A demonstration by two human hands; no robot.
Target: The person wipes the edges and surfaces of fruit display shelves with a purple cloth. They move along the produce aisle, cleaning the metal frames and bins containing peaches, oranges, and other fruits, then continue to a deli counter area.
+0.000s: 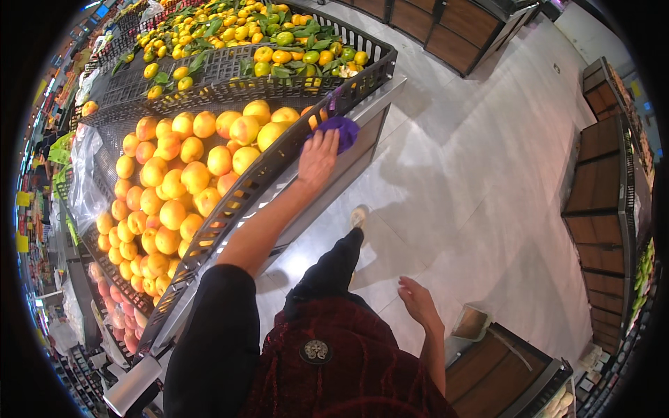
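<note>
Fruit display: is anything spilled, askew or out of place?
Mildly odd: a lone fruit sits near the left corner of the black crate, away from the orange-yellow fruit pile; crumpled clear plastic lies beside that pile.

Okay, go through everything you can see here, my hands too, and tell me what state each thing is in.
Left hand: fingers curled over the purple cloth.
Purple cloth: bunched, at the crate's rim.
Right hand: loosely open, nothing seen in it.
Crate: open-topped, filled with fruit.
Orange-yellow fruit: whole, piled loose.
Small oranges: yellow to green, heaped among leaves.
Plastic bag: crumpled.
</note>
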